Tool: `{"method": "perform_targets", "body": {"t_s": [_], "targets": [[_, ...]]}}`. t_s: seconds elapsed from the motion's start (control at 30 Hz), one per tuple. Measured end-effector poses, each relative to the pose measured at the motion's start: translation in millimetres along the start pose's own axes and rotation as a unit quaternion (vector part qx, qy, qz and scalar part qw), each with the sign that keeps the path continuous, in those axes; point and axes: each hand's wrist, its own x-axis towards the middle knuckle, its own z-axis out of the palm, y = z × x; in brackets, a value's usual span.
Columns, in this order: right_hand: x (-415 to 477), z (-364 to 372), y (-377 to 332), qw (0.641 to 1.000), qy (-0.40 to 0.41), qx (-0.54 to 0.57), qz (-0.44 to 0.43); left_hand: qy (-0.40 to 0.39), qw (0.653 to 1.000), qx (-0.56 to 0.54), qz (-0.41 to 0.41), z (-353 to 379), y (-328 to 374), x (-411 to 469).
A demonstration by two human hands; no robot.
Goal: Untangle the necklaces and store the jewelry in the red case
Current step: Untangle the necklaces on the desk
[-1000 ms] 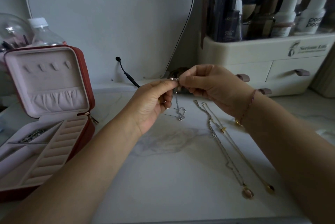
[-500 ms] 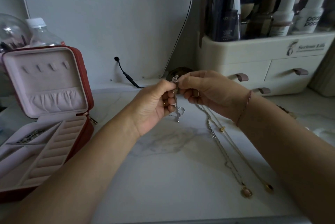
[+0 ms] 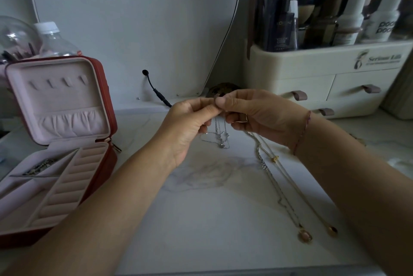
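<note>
Both hands up over marble top (image 3: 201, 220), left hand (image 3: 187, 128) and right hand (image 3: 257, 117) pinching silver chain (image 3: 220, 139) at top, tangled bit dangling between them. Red case (image 3: 111, 141) open at left. Risk: hard tug tightens knot (or snaps link); slack end could snag two pendant necklaces (image 3: 281, 188) just beside.

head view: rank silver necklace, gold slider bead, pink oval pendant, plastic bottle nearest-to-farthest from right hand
1. silver necklace: pinched by right hand
2. gold slider bead: below wrist
3. pink oval pendant: front right
4. plastic bottle: far left, back
</note>
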Motion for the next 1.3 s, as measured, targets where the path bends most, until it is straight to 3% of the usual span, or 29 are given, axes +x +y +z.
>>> {"method": "perform_targets", "body": {"t_s": [0.2,0.37,0.53,0.77,0.87,1.03,1.3], "targets": [[-1.9,-2.6,-1.5,0.999,0.01,-0.028,-0.015,0.005,1.0,0.013,0.019,-3.0,0.0,0.6],[-2.0,-3.7,-2.8,1.0,0.013,0.014,-0.006,0.002,1.0,-0.011,-0.013,-2.2,0.0,3.2],[-1.0,-0.4,-3.1,0.996,-0.014,0.082,0.012,-0.105,0.976,-0.157,-0.107,-0.5,1.1,2.7],[0.7,3.2,-0.1,0.997,-0.001,0.081,-0.014,-0.149,0.973,-0.143,-0.098,-6.6,1.2,3.7],[0.6,5.3,0.3,0.996,0.018,0.07,-0.044,-0.125,0.981,-0.123,-0.088,-4.6,-0.6,5.7],[0.5,8.5,-0.4,0.996,0.041,0.022,-0.072,0.01,0.999,-0.019,-0.034,2.0,-1.4,6.2],[2.7,12.7,1.9,0.994,0.079,-0.006,-0.074,0.015,0.994,-0.107,-0.004,8.0,-0.6,5.3]]}}
